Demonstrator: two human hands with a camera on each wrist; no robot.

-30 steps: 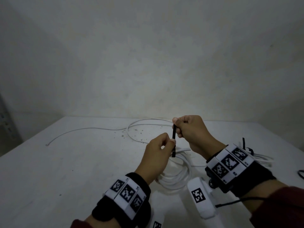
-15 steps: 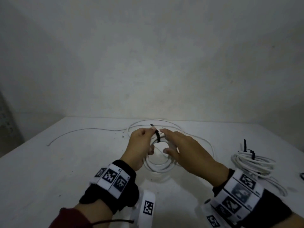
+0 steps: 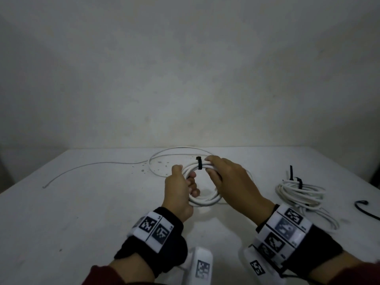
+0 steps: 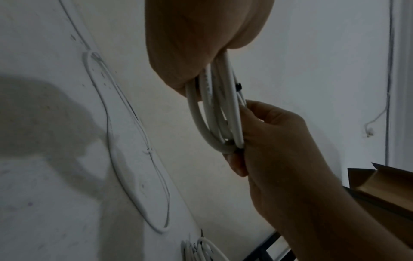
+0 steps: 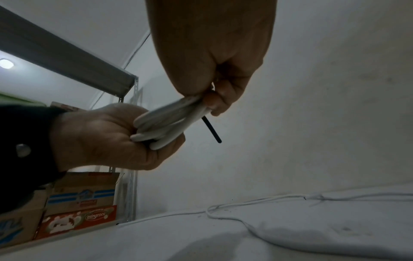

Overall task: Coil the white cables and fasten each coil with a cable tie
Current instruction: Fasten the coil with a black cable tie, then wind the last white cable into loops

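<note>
A white counter (image 3: 61, 212) fills the near field, dusty and speckled with small debris, and meets a plain pale wall (image 3: 185, 68) at its far edge. In the right wrist view a metal shelf (image 5: 67, 58) stands at the left with printed cardboard boxes (image 5: 78, 199) stacked beneath it.

Nearest the camera, both wrists carry black bands with white marker tiles. The left hand (image 3: 181, 194) rises from centre-left, its fingers (image 5: 156, 159) curled round the left side of the held coil (image 3: 205, 199) of white cable, thumb on top. The right hand (image 3: 232, 186) reaches in from the right, back uppermost, its fingers (image 5: 214, 100) pinching the far top of the same coil. The coil is lifted clear of the counter between the two hands. A black cable tie (image 3: 199, 163) wraps the coil's far arc just left of the right fingertips, its free end (image 5: 211, 129) sticking out.

To the right, well apart, a finished coil (image 3: 300, 192) lies on the counter, bound with its own black tie (image 3: 296, 179); a black loop (image 3: 362, 204) lies near the right edge. Farther off, a loose white cable (image 3: 98, 167) runs from the far left into a wide loop behind the hands.

Compared with one second earlier, the tie is no longer held upright between the hands above a resting coil; it is now closed round the coil. Since half a second ago the left hand has slid down the coil's left side.
</note>
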